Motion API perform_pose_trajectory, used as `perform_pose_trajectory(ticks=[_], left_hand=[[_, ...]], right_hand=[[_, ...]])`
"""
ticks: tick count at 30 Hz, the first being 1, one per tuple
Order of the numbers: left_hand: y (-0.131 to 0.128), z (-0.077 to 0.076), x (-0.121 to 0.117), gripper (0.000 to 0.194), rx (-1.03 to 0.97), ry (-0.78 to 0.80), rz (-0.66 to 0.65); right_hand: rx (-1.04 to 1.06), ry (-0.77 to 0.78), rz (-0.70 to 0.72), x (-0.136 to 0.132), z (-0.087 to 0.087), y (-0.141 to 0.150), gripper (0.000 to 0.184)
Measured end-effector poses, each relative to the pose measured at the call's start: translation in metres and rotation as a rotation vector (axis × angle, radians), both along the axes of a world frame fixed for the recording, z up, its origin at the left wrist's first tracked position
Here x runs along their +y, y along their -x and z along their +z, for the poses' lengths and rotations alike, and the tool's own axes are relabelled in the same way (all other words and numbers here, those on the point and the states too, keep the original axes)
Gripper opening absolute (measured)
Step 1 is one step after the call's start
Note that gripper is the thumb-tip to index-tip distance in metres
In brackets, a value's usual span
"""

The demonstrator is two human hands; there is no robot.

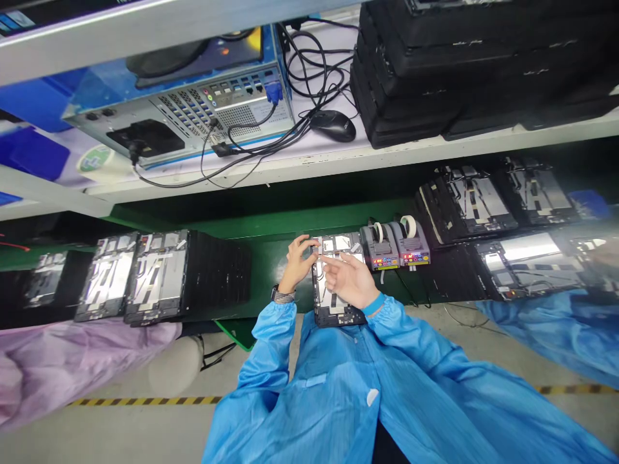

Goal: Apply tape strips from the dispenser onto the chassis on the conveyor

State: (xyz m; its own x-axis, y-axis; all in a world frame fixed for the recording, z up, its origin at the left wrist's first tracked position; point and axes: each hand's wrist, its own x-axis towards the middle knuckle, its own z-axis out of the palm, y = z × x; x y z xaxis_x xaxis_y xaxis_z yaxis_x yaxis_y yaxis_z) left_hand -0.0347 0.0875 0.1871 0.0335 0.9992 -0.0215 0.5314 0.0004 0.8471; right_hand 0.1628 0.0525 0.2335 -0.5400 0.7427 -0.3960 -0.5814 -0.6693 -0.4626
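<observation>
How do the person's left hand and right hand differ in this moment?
The left hand has a dark band on its wrist; the right hand wears a blue wristband. The left hand curls at the top edge of the opened tablet-like device; the right hand lies flatter across it. Both come from blue sleeves.

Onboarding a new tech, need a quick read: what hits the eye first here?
Bright blue smock sleeves lead to the centre, where the left hand and right hand meet over an opened device frame on the green bench. Two tape dispensers stand just right of it, with more opened frames lined up on both sides. On the shelf above sit a desktop computer, rear ports showing, and stacked black cases.
</observation>
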Motion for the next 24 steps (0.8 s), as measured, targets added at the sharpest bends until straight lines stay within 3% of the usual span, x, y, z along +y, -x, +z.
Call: perform_pose_trajectory(ticks=[4, 7, 10, 15, 19, 21, 24], left_hand=[[0.0, -0.001, 0.0, 0.025, -0.004, 0.005, -0.003], [0.0, -0.002, 0.001, 0.023, -0.024, -0.003, 0.007], [0.001, -0.003, 0.001, 0.023, -0.028, 0.002, 0.002], [0.001, 0.0, 0.003, 0.019, -0.045, -0.004, 0.004], [0.001, 0.003, 0.004, 0.016, -0.035, -0.022, 0.0], [0.0, 0.004, 0.007, 0.017, -0.021, -0.023, -0.009], [0.0, 0.006, 0.012, 0.016, -0.005, -0.021, -0.027]], right_hand=[[-0.706, -0.599, -0.026, 0.013, -0.002, -0.008, 0.033], [-1.078, -0.967, 0.164, 0.034, -0.007, -0.01, 0.032], [-1.236, -1.159, 0.347, 0.05, -0.016, -0.01, 0.038], [-1.223, -1.248, 0.4, 0.062, -0.027, -0.01, 0.039], [-1.171, -1.236, 0.4, 0.067, -0.019, -0.019, 0.026], [-1.201, -1.244, 0.298, 0.063, -0.013, -0.033, 0.028], [-1.307, -1.098, -0.031, 0.041, -0.012, -0.062, 0.038]])
